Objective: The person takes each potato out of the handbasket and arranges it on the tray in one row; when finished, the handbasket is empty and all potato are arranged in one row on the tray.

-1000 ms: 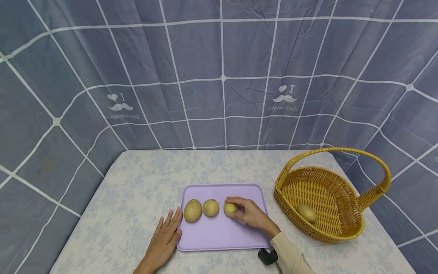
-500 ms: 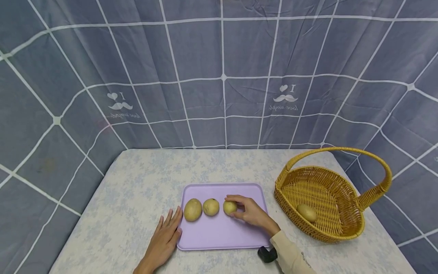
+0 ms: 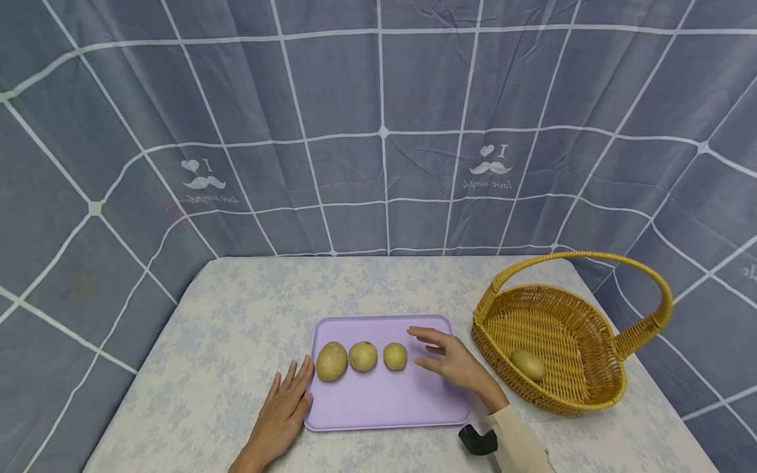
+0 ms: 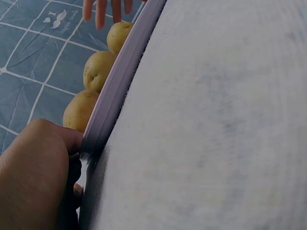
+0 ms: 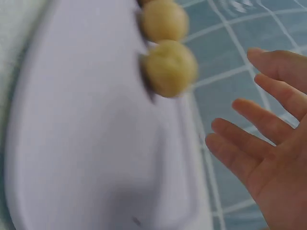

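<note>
Three potatoes lie in a row on a lilac tray (image 3: 390, 407): a large potato (image 3: 332, 361) at the left, a medium potato (image 3: 363, 357) in the middle and a small potato (image 3: 395, 356) at the right. My right hand (image 3: 455, 361) is over the tray's right part, fingers spread, apart from the small potato; the right wrist view shows its bare palm (image 5: 283, 167). Flat on the table, my left hand (image 3: 280, 410) touches the tray's left edge with straight fingers. In the left wrist view its thumb (image 4: 72, 139) is against the tray rim (image 4: 115, 91).
A yellow wicker basket (image 3: 550, 401) with a tall arched handle stands right of the tray, with one potato (image 3: 527, 364) inside. A black object (image 3: 478, 440) shows beside the right sleeve. Grey-blue curtain (image 3: 331, 131) with white lines surrounds the flower-patterned table (image 3: 266, 289).
My right hand has let go of the small potato and drawn back to the right, its fingers opening. The small potato stays beside the others. My left hand has not moved.
</note>
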Demonstrator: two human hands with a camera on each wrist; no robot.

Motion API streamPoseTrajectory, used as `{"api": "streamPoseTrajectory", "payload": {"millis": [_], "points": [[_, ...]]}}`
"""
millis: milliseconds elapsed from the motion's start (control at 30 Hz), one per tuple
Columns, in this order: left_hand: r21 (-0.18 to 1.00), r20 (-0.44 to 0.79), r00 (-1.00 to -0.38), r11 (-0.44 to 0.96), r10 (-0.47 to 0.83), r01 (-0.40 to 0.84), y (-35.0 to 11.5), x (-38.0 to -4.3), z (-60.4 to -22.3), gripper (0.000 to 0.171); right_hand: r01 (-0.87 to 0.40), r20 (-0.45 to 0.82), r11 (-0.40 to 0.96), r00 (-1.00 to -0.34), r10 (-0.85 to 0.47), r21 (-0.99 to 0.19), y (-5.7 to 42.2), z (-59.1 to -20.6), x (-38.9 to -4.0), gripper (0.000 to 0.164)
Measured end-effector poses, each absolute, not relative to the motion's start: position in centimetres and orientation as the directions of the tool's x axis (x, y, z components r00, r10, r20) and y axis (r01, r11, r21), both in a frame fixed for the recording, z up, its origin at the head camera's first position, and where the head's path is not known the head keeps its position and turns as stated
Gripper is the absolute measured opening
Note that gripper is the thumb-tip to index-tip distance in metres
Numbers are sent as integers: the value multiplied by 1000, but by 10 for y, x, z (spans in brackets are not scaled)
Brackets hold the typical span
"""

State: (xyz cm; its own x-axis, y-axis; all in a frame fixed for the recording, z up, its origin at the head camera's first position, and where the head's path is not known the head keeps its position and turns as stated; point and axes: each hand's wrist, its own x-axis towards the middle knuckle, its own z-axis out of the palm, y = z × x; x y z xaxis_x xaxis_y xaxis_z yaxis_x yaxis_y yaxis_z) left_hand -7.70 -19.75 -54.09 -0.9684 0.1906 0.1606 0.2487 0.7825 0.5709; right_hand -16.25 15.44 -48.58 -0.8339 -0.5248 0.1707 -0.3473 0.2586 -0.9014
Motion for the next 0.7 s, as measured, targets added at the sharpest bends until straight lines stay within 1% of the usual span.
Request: {"api": "streamPoseTrajectory", "payload": {"millis": [300, 533, 700], "points": [[569, 160, -970, 785, 185, 244, -198, -77, -543, 52, -405, 288, 231, -865, -412, -885, 214, -451, -141, 50], [565, 169, -968, 786, 187, 250, -197, -76, -544, 52, -395, 324, 229, -900, -293, -890, 269, -429, -125, 51], [567, 177, -966, 783, 187, 255, -197, -77, -544, 52, -346, 314, 239, -935, -164, -907, 315, -432, -125, 56]]}}
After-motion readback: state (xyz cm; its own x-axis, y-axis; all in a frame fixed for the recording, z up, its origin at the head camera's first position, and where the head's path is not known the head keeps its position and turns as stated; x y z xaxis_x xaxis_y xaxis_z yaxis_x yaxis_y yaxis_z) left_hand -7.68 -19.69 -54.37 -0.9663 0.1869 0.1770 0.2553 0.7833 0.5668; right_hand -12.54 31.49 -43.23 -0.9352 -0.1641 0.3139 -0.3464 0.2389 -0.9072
